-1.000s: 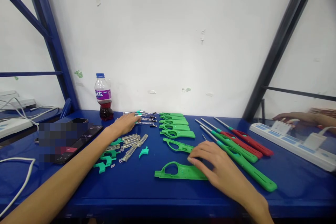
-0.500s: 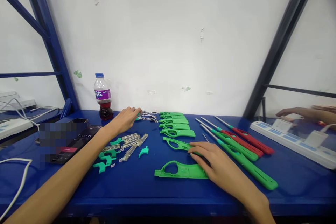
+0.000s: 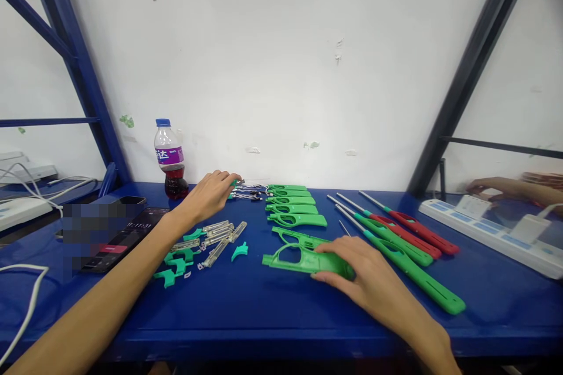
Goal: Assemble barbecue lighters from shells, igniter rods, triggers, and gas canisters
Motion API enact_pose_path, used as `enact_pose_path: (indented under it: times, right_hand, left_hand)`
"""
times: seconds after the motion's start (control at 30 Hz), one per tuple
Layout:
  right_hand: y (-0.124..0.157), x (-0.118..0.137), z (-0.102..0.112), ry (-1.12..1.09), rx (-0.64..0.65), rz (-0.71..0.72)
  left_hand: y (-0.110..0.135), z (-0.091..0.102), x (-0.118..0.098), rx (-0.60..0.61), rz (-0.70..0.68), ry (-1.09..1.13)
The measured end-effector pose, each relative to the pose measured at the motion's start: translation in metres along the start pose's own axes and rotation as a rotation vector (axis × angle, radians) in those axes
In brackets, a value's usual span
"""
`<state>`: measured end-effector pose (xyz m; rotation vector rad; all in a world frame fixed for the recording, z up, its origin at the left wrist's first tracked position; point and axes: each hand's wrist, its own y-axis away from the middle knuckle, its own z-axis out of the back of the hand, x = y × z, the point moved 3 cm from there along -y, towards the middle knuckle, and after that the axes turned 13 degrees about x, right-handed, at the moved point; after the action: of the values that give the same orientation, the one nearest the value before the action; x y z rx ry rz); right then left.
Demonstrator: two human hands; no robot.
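My right hand (image 3: 367, 272) grips a green lighter shell half (image 3: 288, 262) by its handle end, thumb below and fingers over the top. It is held over another green shell half (image 3: 292, 238), partly covered by it. At the back, my left hand (image 3: 215, 192) pinches a small wired igniter part (image 3: 238, 181) with a teal end. Several similar parts with thin wires (image 3: 248, 193) lie beside its fingertips. To their right, green shell pieces (image 3: 297, 220) stretch back in a row. Clear fuel tubes (image 3: 215, 252) and teal triggers (image 3: 240, 252) lie nearer, right of my left forearm.
Finished-looking long lighters (image 3: 413, 275), green and red, lie at the right beside a white power strip (image 3: 492, 237). A drink bottle (image 3: 169, 158) and a phone (image 3: 127, 240) are at left. Another person's hand (image 3: 488, 187) shows at far right.
My right hand has taken hold of the nearest green shell half and lifted it back toward the other half. My left hand has raised a small igniter part slightly from the wired pile.
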<state>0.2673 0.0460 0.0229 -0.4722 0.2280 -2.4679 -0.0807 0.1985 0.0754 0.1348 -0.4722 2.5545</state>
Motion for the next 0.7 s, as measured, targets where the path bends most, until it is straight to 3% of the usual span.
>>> enact_pose_path:
  times: [0.13, 0.53, 0.7]
  right_hand:
    - [-0.003, -0.008, -0.006, 0.045, -0.051, -0.049]
    - [0.006, -0.003, -0.009, -0.110, 0.176, -0.101]
    - [0.009, -0.001, -0.006, -0.144, 0.201, -0.113]
  left_hand:
    - [0.000, 0.001, -0.003, -0.012, -0.011, 0.029]
    - [0.002, -0.003, -0.004, -0.058, -0.033, 0.103]
    - [0.002, -0.001, -0.004, -0.084, -0.048, 0.109]
